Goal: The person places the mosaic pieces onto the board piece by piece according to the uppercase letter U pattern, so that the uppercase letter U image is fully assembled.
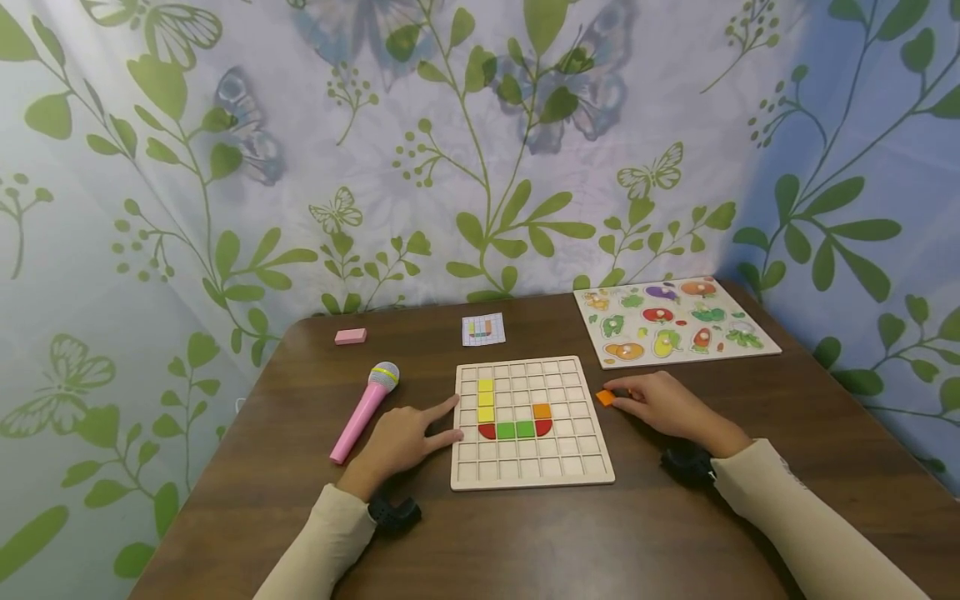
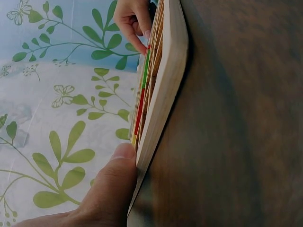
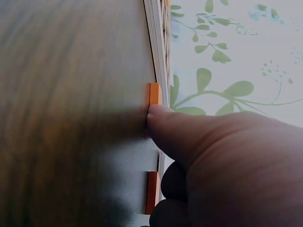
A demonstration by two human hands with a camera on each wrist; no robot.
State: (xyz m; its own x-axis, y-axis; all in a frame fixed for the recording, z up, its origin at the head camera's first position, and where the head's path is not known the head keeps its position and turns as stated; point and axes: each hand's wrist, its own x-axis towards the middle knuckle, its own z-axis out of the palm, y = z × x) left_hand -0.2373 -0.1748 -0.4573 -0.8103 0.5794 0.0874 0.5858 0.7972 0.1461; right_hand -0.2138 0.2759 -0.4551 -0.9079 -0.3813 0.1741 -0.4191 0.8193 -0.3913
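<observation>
A light wooden grid board (image 1: 532,473) lies on the table. It holds three yellow square tiles (image 1: 486,399) in a column, two green tiles (image 1: 516,429) between two red rounded corner tiles (image 1: 543,427), and one orange tile (image 1: 542,411) above the right red one. My left hand (image 1: 401,437) rests at the board's left edge, index finger and thumb extended against it. To the right of the board, my right hand (image 1: 667,404) pinches an orange square tile (image 3: 155,93) at the table surface. Below that hand in the right wrist view stands a second orange piece (image 3: 152,193).
Behind the board lies a small pattern card (image 1: 483,329). A pink microphone (image 1: 363,417) and a pink block (image 1: 350,336) are on the left. A vegetable puzzle board (image 1: 675,321) occupies the back right of the brown table (image 1: 525,542). Leaf-printed cloth (image 1: 450,167) hangs behind.
</observation>
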